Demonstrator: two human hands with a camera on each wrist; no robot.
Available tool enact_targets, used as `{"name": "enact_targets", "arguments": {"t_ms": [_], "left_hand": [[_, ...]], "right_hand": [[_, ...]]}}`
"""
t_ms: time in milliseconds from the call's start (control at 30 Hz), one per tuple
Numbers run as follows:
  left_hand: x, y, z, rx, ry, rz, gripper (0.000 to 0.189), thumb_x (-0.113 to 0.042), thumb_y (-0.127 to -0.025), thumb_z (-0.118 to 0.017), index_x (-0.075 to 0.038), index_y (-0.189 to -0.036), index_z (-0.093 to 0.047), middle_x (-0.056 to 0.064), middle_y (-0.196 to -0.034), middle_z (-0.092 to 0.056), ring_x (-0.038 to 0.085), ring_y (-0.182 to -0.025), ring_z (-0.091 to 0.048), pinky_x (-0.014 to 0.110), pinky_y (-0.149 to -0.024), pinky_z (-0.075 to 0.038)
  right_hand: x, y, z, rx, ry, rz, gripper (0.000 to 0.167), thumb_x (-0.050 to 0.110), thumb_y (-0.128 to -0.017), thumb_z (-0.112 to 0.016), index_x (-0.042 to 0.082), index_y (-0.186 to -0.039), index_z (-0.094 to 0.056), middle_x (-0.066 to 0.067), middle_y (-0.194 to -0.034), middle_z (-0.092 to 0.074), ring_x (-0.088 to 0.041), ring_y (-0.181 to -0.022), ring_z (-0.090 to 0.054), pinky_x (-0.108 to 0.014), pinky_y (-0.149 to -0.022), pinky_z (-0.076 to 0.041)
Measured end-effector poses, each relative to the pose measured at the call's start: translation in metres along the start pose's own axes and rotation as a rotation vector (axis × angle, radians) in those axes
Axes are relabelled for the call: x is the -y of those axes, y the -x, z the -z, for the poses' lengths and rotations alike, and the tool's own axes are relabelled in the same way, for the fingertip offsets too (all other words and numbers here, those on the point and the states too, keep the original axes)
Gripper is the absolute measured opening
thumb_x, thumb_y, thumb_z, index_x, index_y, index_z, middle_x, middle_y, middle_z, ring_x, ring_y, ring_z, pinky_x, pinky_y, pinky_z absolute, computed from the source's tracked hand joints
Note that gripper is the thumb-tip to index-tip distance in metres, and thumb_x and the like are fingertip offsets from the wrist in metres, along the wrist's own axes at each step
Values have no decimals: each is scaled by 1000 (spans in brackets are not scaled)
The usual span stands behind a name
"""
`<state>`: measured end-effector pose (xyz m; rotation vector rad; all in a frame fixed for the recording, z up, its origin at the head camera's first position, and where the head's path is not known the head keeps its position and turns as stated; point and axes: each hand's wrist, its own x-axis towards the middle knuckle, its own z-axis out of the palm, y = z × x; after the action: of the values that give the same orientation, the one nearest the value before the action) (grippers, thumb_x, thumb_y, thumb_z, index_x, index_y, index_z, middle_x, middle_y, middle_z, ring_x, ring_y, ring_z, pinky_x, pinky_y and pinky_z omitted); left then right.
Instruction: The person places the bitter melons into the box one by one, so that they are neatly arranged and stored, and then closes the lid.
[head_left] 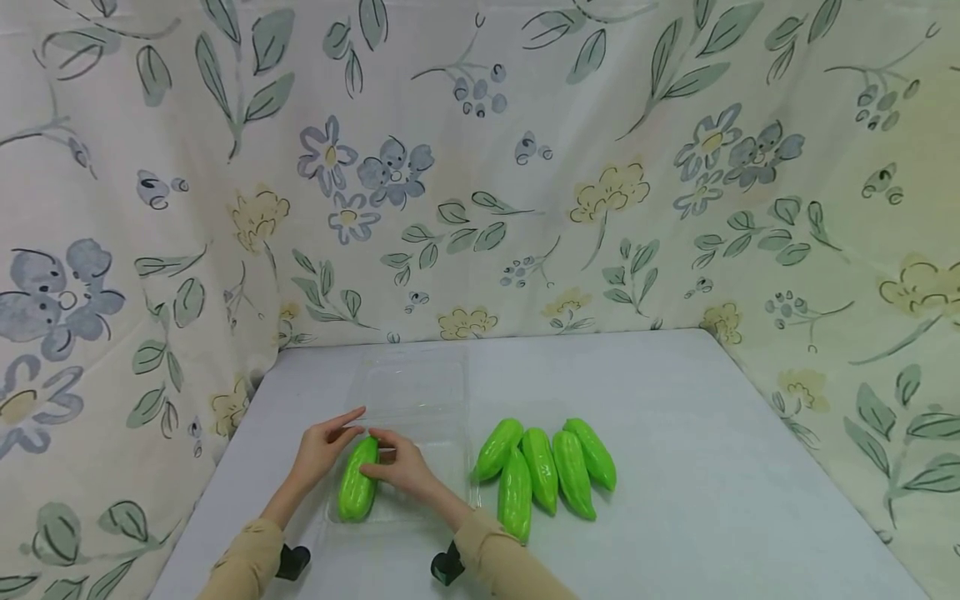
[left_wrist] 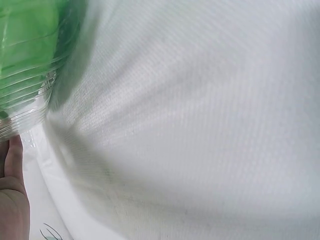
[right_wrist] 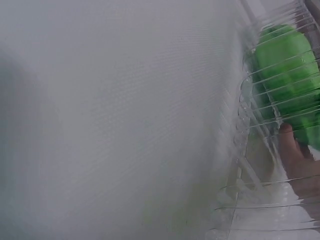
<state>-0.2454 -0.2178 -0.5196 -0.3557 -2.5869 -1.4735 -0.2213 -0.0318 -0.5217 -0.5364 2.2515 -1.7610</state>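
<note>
A clear plastic clamshell box [head_left: 420, 521] lies on the table with its lid [head_left: 408, 379] folded back. In its left side lies a glossy, ridged bright green pepper [head_left: 357, 487], lengthwise; the green also shows through the ribbed plastic in both wrist views. My right hand [head_left: 408, 468] holds the pepper near its upper end, thumb on its right side and fingertips at the tip. Just left of that end, my left hand [head_left: 322, 450] reaches over the box's left edge with its fingers extended. In the left wrist view its fingers [left_wrist: 14, 160] are right at the plastic wall.
Several more green peppers [head_left: 538, 467] lie in a loose group right of the box. The white table [head_left: 697, 467] stretches farther right. A floral curtain [head_left: 480, 167] hangs behind and at the sides. Black wrist devices [head_left: 448, 564] sit under both forearms.
</note>
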Motion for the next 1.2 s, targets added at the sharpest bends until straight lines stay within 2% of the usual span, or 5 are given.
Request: {"name": "enact_targets", "arguments": {"t_ms": [400,567,867,1100,1200], "left_hand": [[-3,0,1,1,16,-14,35,-12,-93,-60,-10,-128,-60,18,-109,-70,22,-97,-69,9,-78,-47],[-3,-1,1,-1,5,-17,35,-12,-93,-60,-9,-128,-60,18,-110,-69,23,-98,-69,10,-77,-47],[-5,0,0,-4,6,-26,35,-11,-93,-60,-9,-128,-60,17,-105,-71,17,-94,-70,9,-76,-47],[-30,6,3,6,31,8,35,-2,-92,-58,0,-127,-59,23,-104,-70,37,-98,-66,9,-77,-46],[-31,6,3,2,22,15,35,-2,-92,-58,0,-127,-59,22,-104,-70,39,-98,-66,10,-76,-47]], "right_hand": [[-2,0,2,15,-94,-22,51,13,-86,-70,5,-133,-52,-17,-131,-55,-32,-115,-60,-30,-86,-53],[-2,0,3,31,-82,-25,44,13,-86,-69,4,-128,-56,-14,-129,-58,-29,-114,-61,-27,-84,-53],[-4,0,3,29,-74,-39,43,15,-87,-69,5,-127,-57,-10,-127,-60,-25,-109,-63,-25,-80,-54],[-4,2,3,32,-57,-38,43,17,-87,-69,6,-127,-58,-11,-127,-60,-27,-110,-63,-23,-79,-54],[-4,3,3,34,-54,-29,42,16,-87,-69,5,-127,-57,-12,-126,-60,-28,-109,-63,-24,-78,-54]]}}
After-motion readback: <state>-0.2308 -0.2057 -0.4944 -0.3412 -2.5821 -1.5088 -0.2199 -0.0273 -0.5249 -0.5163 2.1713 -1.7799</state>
